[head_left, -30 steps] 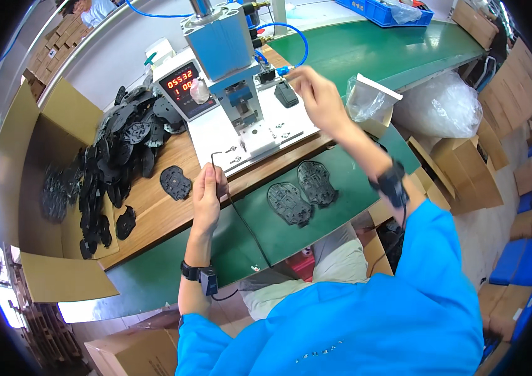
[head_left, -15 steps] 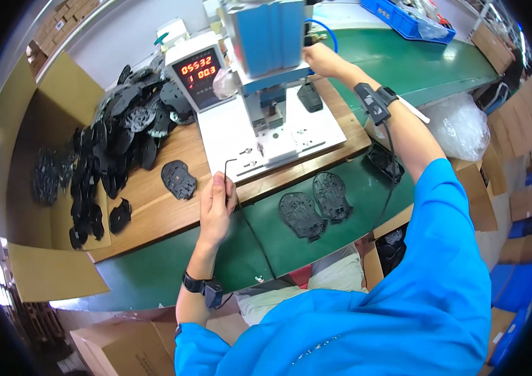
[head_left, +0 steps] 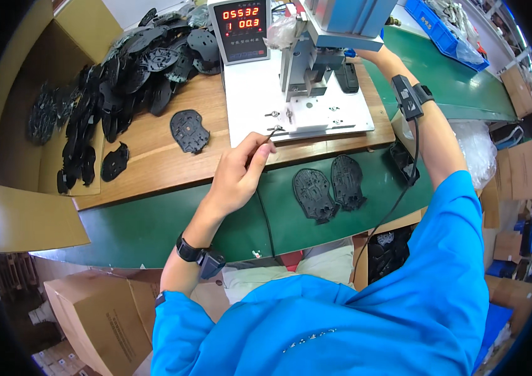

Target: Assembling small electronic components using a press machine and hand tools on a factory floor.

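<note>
My left hand is closed round a thin dark hex key. The key's tip meets a screw at the front edge of the white base plate. On that plate stands a press with a blue upper body. My right hand reaches behind the press on its right side, and its fingers are hidden there. A small black part lies on the plate near that hand. Two black moulded shells lie side by side on the green table, and another black shell rests on the wooden board.
A counter box with red digits stands left of the press. Many black shells are heaped beside and spilling into an open cardboard box. A blue crate sits far right. A cable hangs from my right wrist.
My left hand has moved right and forward, bringing the hex key from upright in the air to a screw on the plate. My right hand has dropped slightly lower behind the press. The view has shifted.
</note>
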The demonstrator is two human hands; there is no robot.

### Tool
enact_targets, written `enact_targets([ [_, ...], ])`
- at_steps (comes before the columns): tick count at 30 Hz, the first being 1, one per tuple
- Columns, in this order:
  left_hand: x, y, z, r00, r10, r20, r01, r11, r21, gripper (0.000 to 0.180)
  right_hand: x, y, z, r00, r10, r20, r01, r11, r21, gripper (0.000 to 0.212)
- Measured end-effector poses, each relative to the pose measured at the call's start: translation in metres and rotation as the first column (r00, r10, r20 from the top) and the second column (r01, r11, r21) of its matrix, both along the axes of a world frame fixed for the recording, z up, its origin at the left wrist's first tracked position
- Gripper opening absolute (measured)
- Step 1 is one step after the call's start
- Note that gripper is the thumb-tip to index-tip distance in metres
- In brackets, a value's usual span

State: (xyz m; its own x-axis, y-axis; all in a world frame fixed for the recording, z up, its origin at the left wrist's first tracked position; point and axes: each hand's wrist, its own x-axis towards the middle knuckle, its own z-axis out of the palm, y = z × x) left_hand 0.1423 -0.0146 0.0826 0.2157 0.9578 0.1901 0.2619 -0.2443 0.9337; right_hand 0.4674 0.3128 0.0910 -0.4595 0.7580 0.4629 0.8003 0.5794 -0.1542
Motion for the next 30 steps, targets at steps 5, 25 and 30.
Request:
enact_targets([
  [5,0.008,0.002,-0.004,0.996,0.076,-0.049,-0.062,0.97,0.236,0.024,-0.003,0.0,-0.005,0.99,-0.056,0.13,0.068,0.994,-0.088,0.032],
  [25,0.038,0.034,0.002,0.933,0.222,-0.282,-0.172,0.967,0.189,0.016,-0.009,-0.029,0.005,0.991,-0.058,-0.117,0.044,0.992,-0.115,0.035],
  [30,0.044,0.046,-0.001,0.896,0.242,-0.372,-0.204,0.969,0.137,0.017,-0.013,-0.028,0.008,0.996,-0.041,-0.073,0.036,0.996,-0.077,0.031],
])
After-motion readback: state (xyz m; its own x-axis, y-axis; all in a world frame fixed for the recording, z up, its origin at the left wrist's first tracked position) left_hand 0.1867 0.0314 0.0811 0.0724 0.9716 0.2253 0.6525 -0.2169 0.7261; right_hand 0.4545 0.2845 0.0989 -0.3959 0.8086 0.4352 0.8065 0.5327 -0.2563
